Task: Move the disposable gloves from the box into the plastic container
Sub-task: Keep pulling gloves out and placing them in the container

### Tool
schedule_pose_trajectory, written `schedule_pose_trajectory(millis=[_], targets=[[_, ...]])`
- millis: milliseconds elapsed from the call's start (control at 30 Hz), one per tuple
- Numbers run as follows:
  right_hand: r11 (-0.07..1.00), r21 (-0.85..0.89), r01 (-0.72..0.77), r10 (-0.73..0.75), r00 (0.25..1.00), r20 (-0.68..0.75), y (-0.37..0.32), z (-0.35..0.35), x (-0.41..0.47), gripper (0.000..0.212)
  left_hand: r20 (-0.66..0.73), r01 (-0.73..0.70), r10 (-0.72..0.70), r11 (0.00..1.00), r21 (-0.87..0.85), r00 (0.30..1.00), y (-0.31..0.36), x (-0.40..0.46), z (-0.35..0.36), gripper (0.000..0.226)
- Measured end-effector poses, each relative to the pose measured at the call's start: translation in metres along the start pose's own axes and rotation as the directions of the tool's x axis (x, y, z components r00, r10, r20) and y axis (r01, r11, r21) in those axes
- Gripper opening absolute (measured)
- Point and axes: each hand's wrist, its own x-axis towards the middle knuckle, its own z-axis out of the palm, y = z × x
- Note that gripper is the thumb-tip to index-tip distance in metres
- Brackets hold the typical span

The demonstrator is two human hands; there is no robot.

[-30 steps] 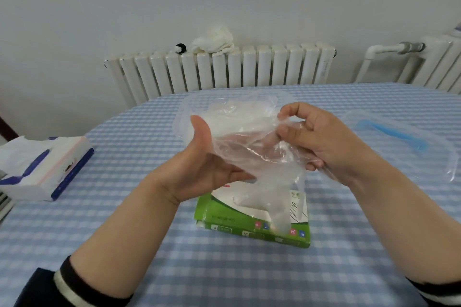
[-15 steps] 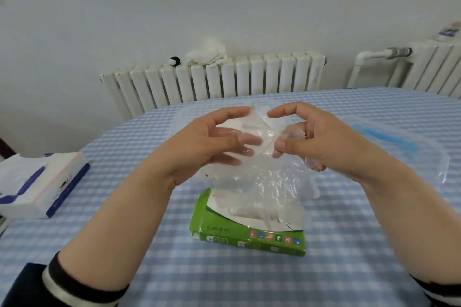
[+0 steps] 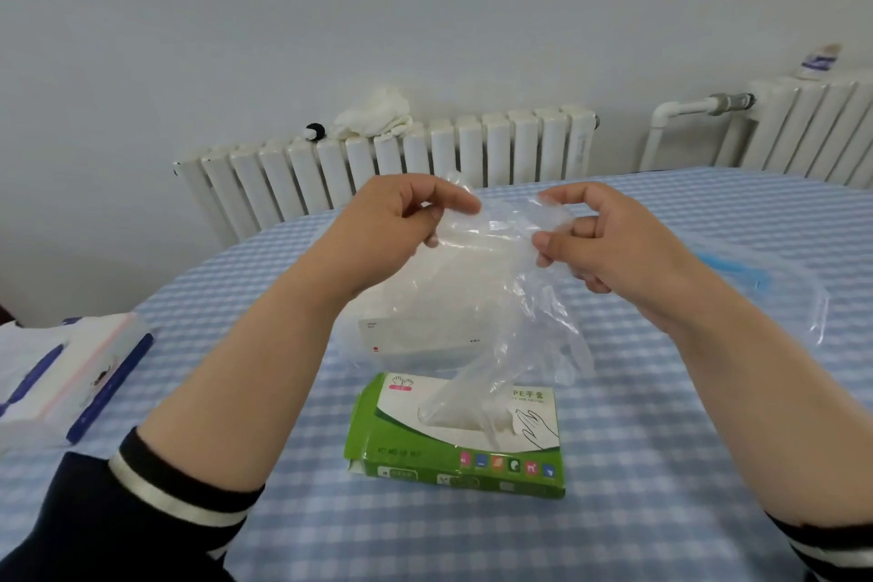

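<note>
A clear disposable glove [image 3: 515, 298] hangs between my hands above the table. My left hand [image 3: 401, 222] pinches its upper left edge, my right hand [image 3: 595, 241] pinches its upper right edge. Below them lies the green and white glove box [image 3: 463, 454], with another clear glove sticking up out of its slot. Behind the held glove stands a clear plastic container [image 3: 415, 336], partly hidden by the film. A clear lid with a blue strip [image 3: 774, 293] lies to the right.
A blue checked cloth covers the table [image 3: 661, 463]. A tissue pack [image 3: 71, 373] lies at the left edge. White radiators [image 3: 387, 165] line the wall behind, with a white cloth on top.
Both hands have risen and moved apart, spreading the glove's top edge between them. My left hand turned from palm-up under the film to a pinch on its edge.
</note>
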Motion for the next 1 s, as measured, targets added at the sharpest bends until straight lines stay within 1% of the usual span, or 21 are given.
schedule_pose_trajectory(millis=[133,300,400,534,600,667,767,901,934,1001], targets=[[1.0,0.025,-0.004,0.006,0.994,-0.107,0.007,-0.007,0.007,0.035,-0.024,0.003,-0.003,1.0,0.011,1.0,-0.009,0.014,-0.003,0.043],[1.0,0.012,-0.024,0.026,0.98,-0.195,0.014,-0.01,0.014,0.035,-0.031,0.047,-0.045,0.998,0.042,0.998,-0.029,0.032,-0.01,0.041],[0.999,0.023,-0.034,0.038,0.975,-0.218,0.018,-0.011,0.016,0.034,0.0,0.04,-0.04,0.993,0.111,0.999,-0.036,0.049,-0.014,0.038],[0.999,0.027,-0.025,0.031,0.974,-0.225,0.019,-0.01,0.017,0.031,0.086,-0.035,0.01,0.957,0.288,0.996,-0.046,0.074,-0.015,0.039],[0.999,0.032,-0.007,0.014,0.975,-0.221,0.019,-0.01,0.018,0.03,0.156,-0.068,0.002,0.906,0.417,0.988,-0.06,0.082,-0.016,0.042],[1.0,0.029,0.009,-0.002,0.975,-0.222,0.019,-0.011,0.018,0.029,0.204,-0.135,0.025,0.825,0.549,0.979,-0.074,0.083,-0.015,0.044],[0.999,0.034,0.029,-0.021,0.977,-0.211,0.02,-0.01,0.019,0.027,0.204,-0.201,0.079,0.692,0.693,0.976,-0.085,0.079,-0.014,0.043],[0.999,0.014,0.043,-0.04,0.985,-0.166,0.023,-0.002,0.018,0.027,0.22,-0.265,0.147,0.531,0.805,0.964,-0.088,0.072,-0.013,0.022],[0.999,0.011,0.05,-0.048,0.986,-0.157,0.023,0.0,0.017,0.027,0.234,-0.286,0.165,0.499,0.818,0.958,-0.088,0.072,-0.013,0.019],[0.998,-0.01,0.059,-0.06,0.989,-0.137,0.024,0.004,0.016,0.025,0.264,-0.316,0.175,0.449,0.836,0.948,-0.091,0.073,-0.013,0.02]])
